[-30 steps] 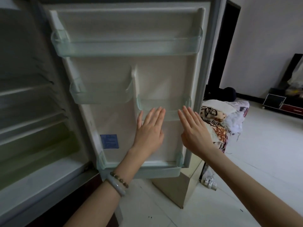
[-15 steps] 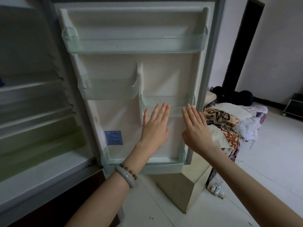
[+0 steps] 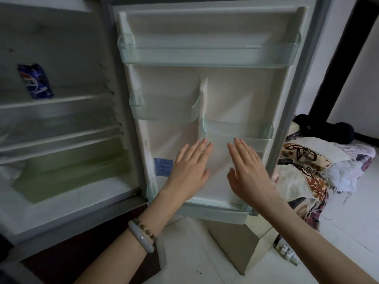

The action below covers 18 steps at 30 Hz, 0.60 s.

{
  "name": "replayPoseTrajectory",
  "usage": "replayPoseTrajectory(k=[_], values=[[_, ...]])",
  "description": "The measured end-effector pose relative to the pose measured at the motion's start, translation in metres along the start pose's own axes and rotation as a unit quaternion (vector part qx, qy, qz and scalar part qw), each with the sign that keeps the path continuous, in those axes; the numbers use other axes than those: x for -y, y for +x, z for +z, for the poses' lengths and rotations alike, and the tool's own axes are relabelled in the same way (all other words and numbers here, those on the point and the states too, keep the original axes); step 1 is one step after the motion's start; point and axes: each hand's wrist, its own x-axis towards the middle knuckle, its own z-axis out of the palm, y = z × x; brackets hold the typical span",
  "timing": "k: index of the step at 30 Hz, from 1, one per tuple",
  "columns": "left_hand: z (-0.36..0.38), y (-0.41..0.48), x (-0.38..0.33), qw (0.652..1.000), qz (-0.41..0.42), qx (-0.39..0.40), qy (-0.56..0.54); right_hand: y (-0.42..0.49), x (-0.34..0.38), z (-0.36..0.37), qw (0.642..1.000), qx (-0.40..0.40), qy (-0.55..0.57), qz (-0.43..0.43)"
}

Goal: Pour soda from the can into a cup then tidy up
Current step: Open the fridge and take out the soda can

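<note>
— While the fridge door stood wide open, where was the can?
— Upright on an upper shelf inside the fridge, far to the left, well apart from both hands.
— And the hands?
— The left hand, bracelets at its wrist, and the right hand were flat, fingers straight, holding nothing, side by side before the door's inner panel. I couldn't tell whether they touched it.
— Anything else?
— Patterned cloth lay heaped right of the door.
</note>
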Motion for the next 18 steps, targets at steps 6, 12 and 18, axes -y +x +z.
replayPoseTrajectory(k=[6, 12, 18], values=[[-0.028, -0.079, 0.069, 0.991, -0.103, 0.018, 0.087, 0.03, 0.08, 0.015, 0.991, -0.005, 0.082, -0.101], [-0.075, -0.146, 0.156, 0.969, -0.209, 0.016, 0.134, 0.073, 0.179, 0.048, 0.966, -0.01, 0.164, -0.197], [-0.107, -0.186, 0.244, 0.946, -0.262, 0.021, 0.189, 0.118, 0.28, 0.087, 0.951, 0.002, 0.194, -0.241]])
